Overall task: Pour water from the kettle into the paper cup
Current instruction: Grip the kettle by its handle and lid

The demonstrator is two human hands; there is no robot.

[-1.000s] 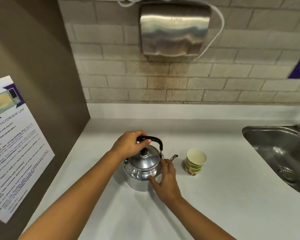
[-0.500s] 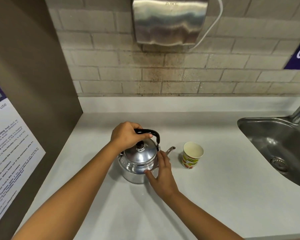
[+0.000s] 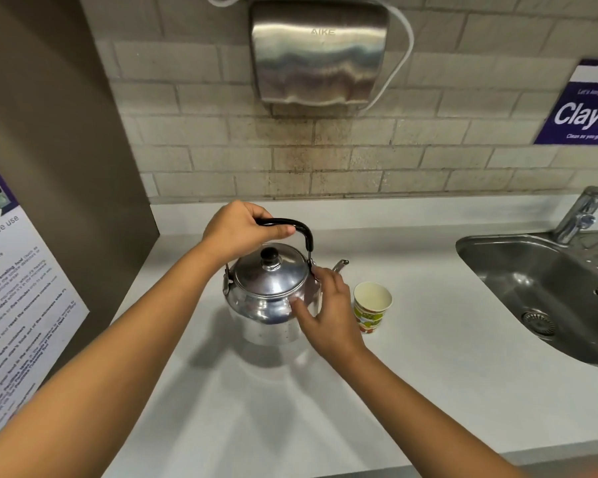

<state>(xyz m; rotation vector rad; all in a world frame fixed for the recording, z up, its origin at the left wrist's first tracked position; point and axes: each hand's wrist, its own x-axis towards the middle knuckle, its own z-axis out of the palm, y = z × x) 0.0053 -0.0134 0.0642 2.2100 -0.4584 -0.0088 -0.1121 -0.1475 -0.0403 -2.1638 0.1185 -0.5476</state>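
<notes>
A shiny metal kettle [image 3: 268, 291] with a black knob and black handle is at the middle of the white counter [image 3: 428, 391], its spout pointing right. My left hand [image 3: 237, 229] is closed around the handle from above. My right hand [image 3: 327, 312] lies flat against the kettle's right side, fingers spread. Whether the kettle's base touches the counter I cannot tell. Just right of that hand stands a paper cup [image 3: 372, 305], upright, printed with a colourful pattern; its inside looks pale.
A steel sink [image 3: 539, 288] with a tap [image 3: 580, 215] is set into the counter on the right. A hand dryer [image 3: 316, 53] hangs on the brick wall behind. A brown side panel with a microwave notice [image 3: 18, 305] closes the left.
The kettle has risen in view, its handle now well above the lid, held by my left hand. My right hand stays against its side. The cup has not moved.
</notes>
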